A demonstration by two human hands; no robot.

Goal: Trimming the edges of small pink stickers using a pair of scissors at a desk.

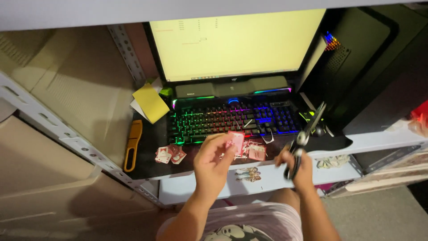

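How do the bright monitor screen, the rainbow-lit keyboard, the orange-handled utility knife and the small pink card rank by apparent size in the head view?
1. Bright monitor screen
2. Rainbow-lit keyboard
3. Orange-handled utility knife
4. Small pink card, pinched in the left hand; it sits nearer the camera, yet looks smallest.

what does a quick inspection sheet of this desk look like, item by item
surface: dark desk, crowded
job's things: small pink card in left hand; scissors, blades up
clutter: cut card pieces, more cards, yellow utility knife, yellow notes
hands: left pinches the card; right hand grips the scissors
cables: nothing seen
surroundings: lit keyboard, bright monitor, black computer case, metal shelf rail
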